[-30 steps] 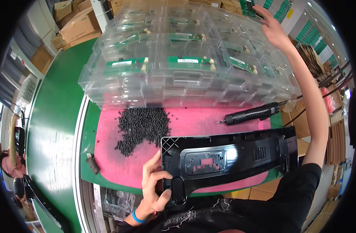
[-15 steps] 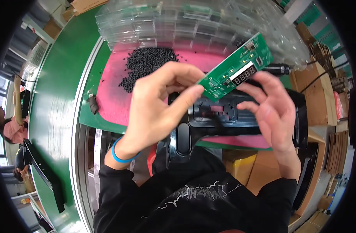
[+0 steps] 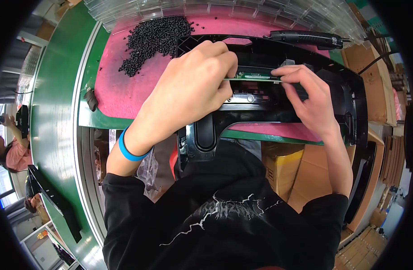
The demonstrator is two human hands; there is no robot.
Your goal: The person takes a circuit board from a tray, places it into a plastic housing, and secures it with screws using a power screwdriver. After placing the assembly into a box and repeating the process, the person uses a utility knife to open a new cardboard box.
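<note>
A green circuit board (image 3: 257,77) is seen nearly edge-on, low over the black plastic housing (image 3: 242,118). My left hand (image 3: 195,78) grips its left end, fingers curled over it. At the right end, my right hand (image 3: 311,95) pinches the board's edge between thumb and fingers. The housing lies across the pink mat (image 3: 118,92) with its hollow inner side up; its handle-like arm (image 3: 205,135) points toward my body. Whether the board touches the housing I cannot tell, and the board's face with the display is turned out of sight.
A heap of small black pieces, seemingly screws (image 3: 154,38), lies left of the housing. Behind the housing rests a black electric screwdriver (image 3: 307,38) with its cable. Clear plastic trays (image 3: 206,10) stand at the back, cardboard boxes (image 3: 366,81) at right. Another person (image 3: 18,153) works far left.
The board has come down to the housing and tilted from face-up to edge-on. My right hand, open beside it before, has closed on its right end. My view has shifted too.
</note>
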